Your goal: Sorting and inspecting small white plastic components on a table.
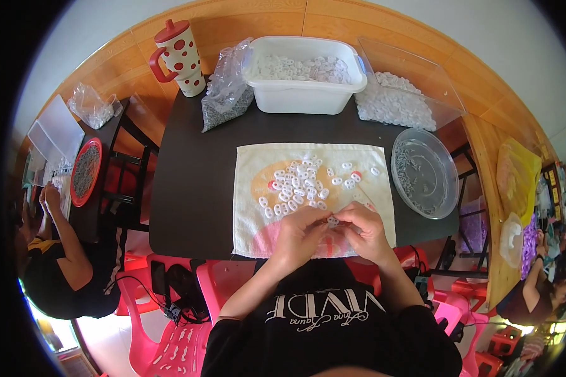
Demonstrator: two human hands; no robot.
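Note:
Over the near part of a pale printed towel [248, 182], my left hand [302, 231] and my right hand [363, 230] meet with fingertips pinched together. Between them is a small white plastic piece with two holes [333, 221]; the fingers cover most of it. Both hands are closed on this piece. Just beyond them lies a loose heap of similar white two-hole pieces [294, 182], with a few strays to the right of it. A thin stick-like thing [360, 191] lies near my right hand; I cannot make out what it is.
At the table's back stand a dotted tumbler [183, 60], a bag of small grey parts [226, 103], a white tub [302, 97] and a see-through box of white pieces [396, 103]. A round plastic dish [443, 195] holds grey parts. Other people work at both sides.

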